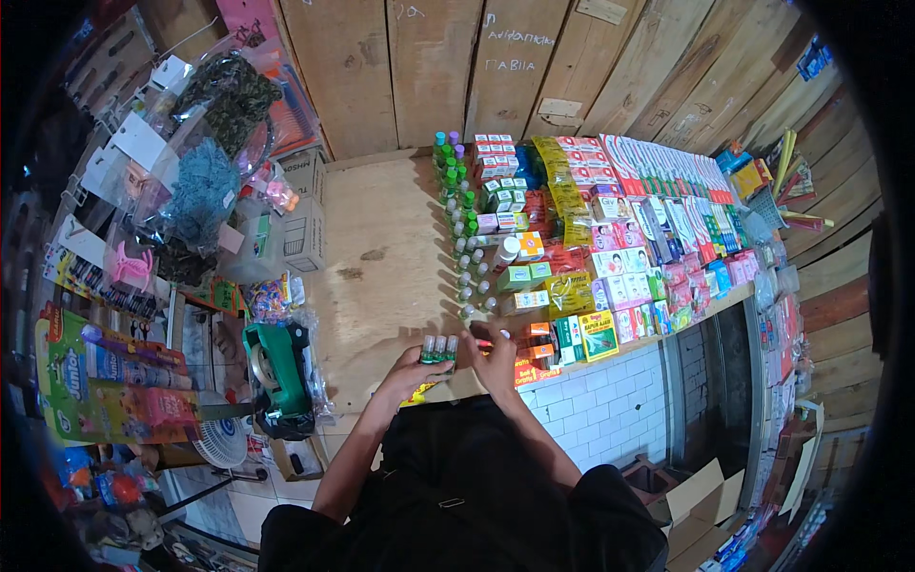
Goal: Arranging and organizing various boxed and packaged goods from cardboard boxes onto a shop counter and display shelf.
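My left hand (409,373) holds several small green bottles with clear caps (439,349) upright side by side, over the front edge of the plywood shelf (379,314). Close beside them is my right hand (495,361), fingers bent. A small pink-and-white item (485,344) shows at its fingers; whether it is gripped is not clear. Ahead of both hands, two columns of small bottles (465,279) run towards the back wall. The nearer ones have clear caps, and green-capped bottles (449,179) stand farther back.
Boxed goods (525,275) and yellow packets (568,293) fill the shelf's right side. To the left are a green tape dispenser (275,368), cardboard boxes (304,214) and hanging plastic-wrapped goods (204,179). An open carton (704,500) sits low at right. Wooden planks (429,79) form the back wall.
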Tool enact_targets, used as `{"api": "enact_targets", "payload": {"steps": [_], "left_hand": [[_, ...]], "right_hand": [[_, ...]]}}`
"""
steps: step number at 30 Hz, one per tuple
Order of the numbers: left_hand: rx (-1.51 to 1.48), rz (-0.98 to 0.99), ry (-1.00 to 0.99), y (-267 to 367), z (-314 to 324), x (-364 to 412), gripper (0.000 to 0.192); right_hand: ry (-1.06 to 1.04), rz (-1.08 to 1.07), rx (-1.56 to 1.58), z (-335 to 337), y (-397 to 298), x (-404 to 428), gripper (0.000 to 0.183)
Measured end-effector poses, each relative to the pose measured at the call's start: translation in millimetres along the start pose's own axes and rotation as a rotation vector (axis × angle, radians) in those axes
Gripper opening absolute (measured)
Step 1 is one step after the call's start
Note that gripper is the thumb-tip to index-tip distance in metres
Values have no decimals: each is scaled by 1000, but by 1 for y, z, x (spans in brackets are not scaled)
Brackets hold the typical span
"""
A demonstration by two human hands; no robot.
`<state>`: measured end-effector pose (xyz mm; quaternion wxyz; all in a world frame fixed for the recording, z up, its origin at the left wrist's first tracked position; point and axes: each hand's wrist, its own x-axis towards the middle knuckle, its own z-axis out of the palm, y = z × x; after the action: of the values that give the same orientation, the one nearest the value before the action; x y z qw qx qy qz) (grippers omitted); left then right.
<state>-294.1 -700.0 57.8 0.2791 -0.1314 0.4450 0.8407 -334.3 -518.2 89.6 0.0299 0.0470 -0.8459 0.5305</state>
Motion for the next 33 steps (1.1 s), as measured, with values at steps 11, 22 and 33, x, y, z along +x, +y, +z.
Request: {"api": "enact_targets", "payload": {"steps": [11, 22, 33], "left_hand": [[118, -10, -81, -10, 7, 17, 34], [34, -64, 15, -11, 4, 12, 40], [-30, -62, -27, -9, 2, 9, 44]], "right_hand": [[-140, 192, 83, -26, -4, -5, 26], [174, -3, -240, -15, 15, 13, 29], [168, -4, -235, -15, 6, 10, 32]]}}
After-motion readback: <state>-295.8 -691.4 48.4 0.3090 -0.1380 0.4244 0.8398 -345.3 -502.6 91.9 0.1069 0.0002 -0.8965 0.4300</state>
